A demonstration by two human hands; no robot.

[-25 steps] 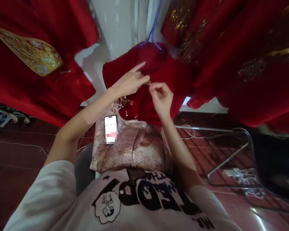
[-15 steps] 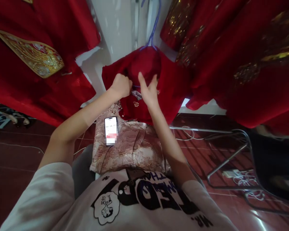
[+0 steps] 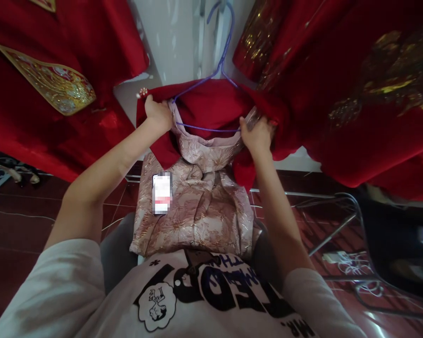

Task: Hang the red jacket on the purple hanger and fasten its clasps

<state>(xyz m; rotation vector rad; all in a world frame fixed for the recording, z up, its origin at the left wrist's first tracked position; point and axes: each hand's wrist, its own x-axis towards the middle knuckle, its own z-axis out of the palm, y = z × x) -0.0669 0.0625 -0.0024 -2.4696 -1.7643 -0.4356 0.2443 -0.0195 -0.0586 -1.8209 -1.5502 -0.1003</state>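
A short red jacket with small flower-shaped fasteners hangs spread apart on a purple wire hanger. Inside it is a pink brocade dress, its straps over the hanger and its lower part folded across my lap. At the left front edge, my left hand is closed on the jacket beside one dress strap. My right hand grips the jacket's right front near the other strap. Whether either hand also pinches a strap is hard to make out. A phone lies on the dress, its screen lit.
Red garments with gold decoration hang on the left and the right. Behind the hanger is a pale wall with metal uprights. A black chair with a metal frame stands at right, with white cables below.
My hands have moved apart, drawing the jacket's two fronts outward. The dress's neckline and the hanger's lower bar now show between them.
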